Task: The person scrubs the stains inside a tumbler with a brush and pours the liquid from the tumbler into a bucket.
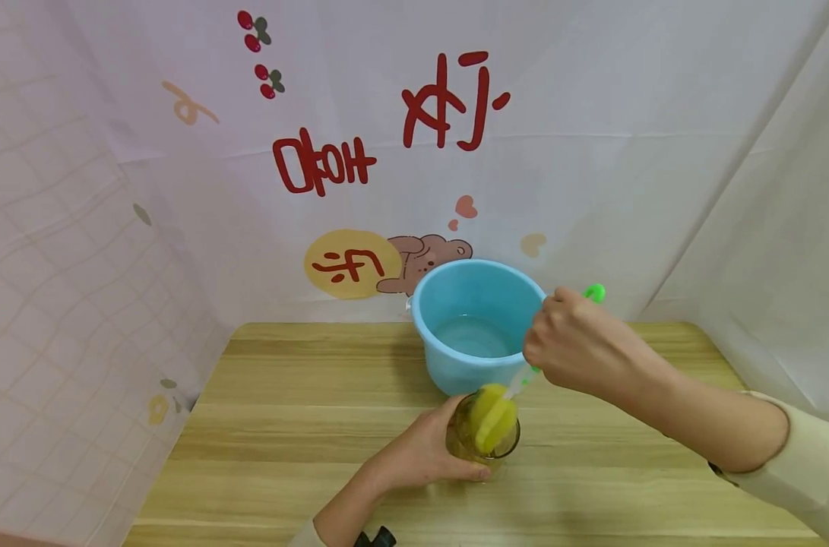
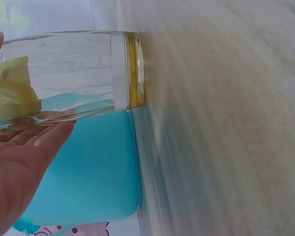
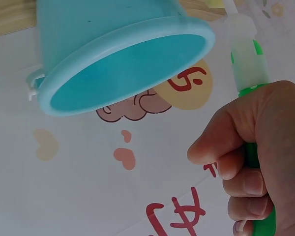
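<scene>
The tumbler [image 2: 78, 54] was of clear, smooth glass with a glossy shine, and the brush's sponge head [image 1: 492, 422] inside it looked like matt foam, on a handle [image 3: 263, 226] of smooth plastic, opaque at the grip and cloudily translucent at the neck [image 3: 249, 64]. The bucket [image 1: 455, 380] was smooth plastic with a soft sheen, standing on a satin-smooth tabletop [image 1: 305, 425] with a wood-grain surface. Behind hung a matt, lightly creased, printed cloth backdrop [image 1: 592, 190].
</scene>
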Tool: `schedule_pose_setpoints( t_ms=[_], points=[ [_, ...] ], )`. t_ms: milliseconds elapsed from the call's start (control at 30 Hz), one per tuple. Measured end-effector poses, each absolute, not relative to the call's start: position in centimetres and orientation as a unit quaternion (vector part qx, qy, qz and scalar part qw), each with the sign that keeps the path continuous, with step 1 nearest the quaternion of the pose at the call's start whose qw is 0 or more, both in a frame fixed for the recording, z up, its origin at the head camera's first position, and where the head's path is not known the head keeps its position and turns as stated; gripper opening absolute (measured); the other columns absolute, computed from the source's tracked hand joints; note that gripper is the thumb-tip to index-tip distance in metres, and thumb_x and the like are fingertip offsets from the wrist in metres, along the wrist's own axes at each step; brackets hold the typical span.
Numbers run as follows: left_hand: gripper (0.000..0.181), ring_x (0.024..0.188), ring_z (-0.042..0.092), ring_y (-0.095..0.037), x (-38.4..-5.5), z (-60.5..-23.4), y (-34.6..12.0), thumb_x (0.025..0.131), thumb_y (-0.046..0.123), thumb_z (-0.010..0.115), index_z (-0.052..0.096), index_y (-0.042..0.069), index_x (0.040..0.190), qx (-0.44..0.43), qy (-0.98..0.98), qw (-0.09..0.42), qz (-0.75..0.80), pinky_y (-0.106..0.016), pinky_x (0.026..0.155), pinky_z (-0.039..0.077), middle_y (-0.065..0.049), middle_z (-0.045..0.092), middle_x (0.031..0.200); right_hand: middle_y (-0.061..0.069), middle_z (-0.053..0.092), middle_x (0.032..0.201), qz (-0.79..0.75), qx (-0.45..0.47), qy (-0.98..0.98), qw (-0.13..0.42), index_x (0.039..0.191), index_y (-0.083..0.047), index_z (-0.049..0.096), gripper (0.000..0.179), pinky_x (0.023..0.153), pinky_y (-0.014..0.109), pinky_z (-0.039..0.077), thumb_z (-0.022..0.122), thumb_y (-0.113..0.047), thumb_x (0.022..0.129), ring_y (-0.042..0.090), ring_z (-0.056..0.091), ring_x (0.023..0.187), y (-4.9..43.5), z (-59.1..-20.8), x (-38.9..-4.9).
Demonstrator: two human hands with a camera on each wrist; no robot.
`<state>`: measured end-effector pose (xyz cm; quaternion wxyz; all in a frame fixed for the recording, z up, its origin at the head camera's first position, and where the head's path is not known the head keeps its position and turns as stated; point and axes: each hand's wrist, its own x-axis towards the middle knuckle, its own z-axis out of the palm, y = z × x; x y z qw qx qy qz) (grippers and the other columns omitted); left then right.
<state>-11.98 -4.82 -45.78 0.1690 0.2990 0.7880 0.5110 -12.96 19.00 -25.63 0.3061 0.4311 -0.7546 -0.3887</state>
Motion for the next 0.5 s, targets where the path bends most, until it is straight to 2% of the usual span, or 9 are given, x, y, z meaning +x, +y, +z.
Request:
schedule_pose_setpoints(
  t_ms=[300, 500],
  points=[
    [0.099, 0.137, 0.048, -0.008, -12.0, -45.7, -4.8, 0.079, 0.045, 0.093, 0.037, 0.026, 0.159, 0.304, 0.778, 0.174, 0.521, -0.037, 0.116, 0.041, 0.014, 0.049, 0.151, 0.006, 0.029, 0.049, -0.353, 0.441, -0.776, 0.281, 0.056, -0.012, 0.022, 0.041, 0.054, 0.024, 0.020, 0.057, 0.007, 0.061, 0.018, 0.030, 0.047, 20.7, -25.4, -12.1],
    [0.097, 0.137, 0.048, -0.009, -12.0, -45.7, -5.0, 0.080, 0.045, 0.093, 0.039, 0.024, 0.158, 0.299, 0.781, 0.176, 0.519, -0.038, 0.116, 0.041, 0.012, 0.052, 0.149, 0.005, 0.026, 0.051, -0.341, 0.446, -0.780, 0.275, 0.059, -0.010, 0.023, 0.042, 0.054, 0.025, 0.021, 0.061, 0.008, 0.062, 0.018, 0.028, 0.048, 20.9, -24.9, -11.2]
  ],
)
